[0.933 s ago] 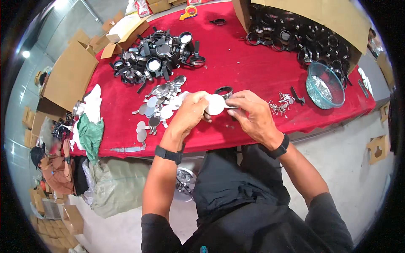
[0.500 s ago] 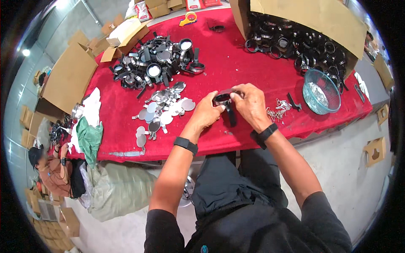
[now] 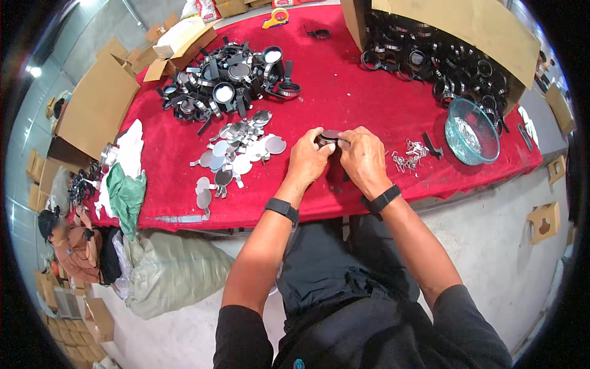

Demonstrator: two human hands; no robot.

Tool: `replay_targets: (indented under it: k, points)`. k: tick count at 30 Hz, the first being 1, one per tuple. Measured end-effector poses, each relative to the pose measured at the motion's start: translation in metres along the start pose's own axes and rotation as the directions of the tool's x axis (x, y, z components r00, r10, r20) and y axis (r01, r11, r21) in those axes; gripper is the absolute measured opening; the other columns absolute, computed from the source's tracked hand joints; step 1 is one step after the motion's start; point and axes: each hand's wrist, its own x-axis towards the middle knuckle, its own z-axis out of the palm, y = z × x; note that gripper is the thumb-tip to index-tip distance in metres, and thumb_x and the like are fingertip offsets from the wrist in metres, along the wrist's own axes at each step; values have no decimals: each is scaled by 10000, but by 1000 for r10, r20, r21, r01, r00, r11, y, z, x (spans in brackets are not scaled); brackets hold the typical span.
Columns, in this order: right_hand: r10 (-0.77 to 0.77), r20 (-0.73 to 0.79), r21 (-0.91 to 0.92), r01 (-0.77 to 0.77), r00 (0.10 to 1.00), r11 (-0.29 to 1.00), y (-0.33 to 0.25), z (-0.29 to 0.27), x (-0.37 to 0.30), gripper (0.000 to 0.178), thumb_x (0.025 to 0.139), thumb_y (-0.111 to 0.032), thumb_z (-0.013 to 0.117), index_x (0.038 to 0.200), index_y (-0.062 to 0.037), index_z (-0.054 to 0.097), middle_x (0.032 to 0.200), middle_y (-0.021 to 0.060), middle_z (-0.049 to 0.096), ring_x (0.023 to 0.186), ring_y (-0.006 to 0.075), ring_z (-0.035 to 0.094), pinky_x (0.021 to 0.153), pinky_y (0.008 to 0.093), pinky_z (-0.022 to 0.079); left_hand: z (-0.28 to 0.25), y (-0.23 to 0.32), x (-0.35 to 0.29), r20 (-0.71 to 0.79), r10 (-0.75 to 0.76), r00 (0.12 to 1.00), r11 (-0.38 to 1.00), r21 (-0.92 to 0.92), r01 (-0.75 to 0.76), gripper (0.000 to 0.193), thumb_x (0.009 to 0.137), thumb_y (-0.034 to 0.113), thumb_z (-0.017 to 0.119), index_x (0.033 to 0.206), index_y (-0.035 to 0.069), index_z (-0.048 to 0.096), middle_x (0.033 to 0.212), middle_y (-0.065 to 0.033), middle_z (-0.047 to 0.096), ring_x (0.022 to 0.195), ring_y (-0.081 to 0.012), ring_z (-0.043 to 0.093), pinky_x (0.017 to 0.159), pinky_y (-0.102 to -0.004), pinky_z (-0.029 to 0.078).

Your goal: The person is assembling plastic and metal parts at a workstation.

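Note:
Near the front middle of the table, my left hand (image 3: 306, 157) is closed round the side of a black ring with a handle (image 3: 326, 142). A dark round metal lid (image 3: 330, 133) lies over the ring's top. My right hand (image 3: 365, 156) pinches the lid at its right edge, thumb and fingers close together. Much of the ring and its handle is hidden by my hands. Left of my hands is a spread of loose round metal lids with tabs (image 3: 241, 163). Small metal pins or clips (image 3: 410, 156) lie in a heap to the right.
Behind the lids rises a pile of black handled rings (image 3: 236, 80). A tipped carton (image 3: 458, 31) at the right spills more rings. By it stand a teal basket of small metal pieces (image 3: 471, 132) and a loose black handle (image 3: 433, 146). A person (image 3: 77, 246) works at far left.
The lid now sits flatter over the ring, and the handle has swung mostly out of sight under my right hand. Both hands have drawn closer round the ring.

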Motion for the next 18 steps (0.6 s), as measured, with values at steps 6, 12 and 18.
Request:
replay_targets:
  k: [6,12,18]
  points:
    - [-117,23,-51,118,993,992,8,1,1,132,881,-66,711,964,-13,800,895,196,692,872,407,707,777,546,581,-2,7,-3,72,-17,997,999,35,14,581,978,123,791,1502,-55,615,1204,-154,793,1035,-177,743,938,-337,590]
    - [-222,-45,-48,220,974,974,13,1,-3,111,891,-55,690,934,-20,786,876,211,665,865,417,691,740,542,562,-1,1,4,90,78,993,995,51,-83,544,983,95,778,1492,-37,641,1300,-175,785,1121,-190,749,993,-338,584]
    - [-253,-8,-85,251,967,964,19,3,-7,138,897,-34,671,956,-22,794,951,209,734,931,399,733,805,529,607,-2,-8,4,84,184,979,971,139,-194,427,1000,206,736,1391,34,731,1224,-205,807,1137,-263,777,1017,-381,577]
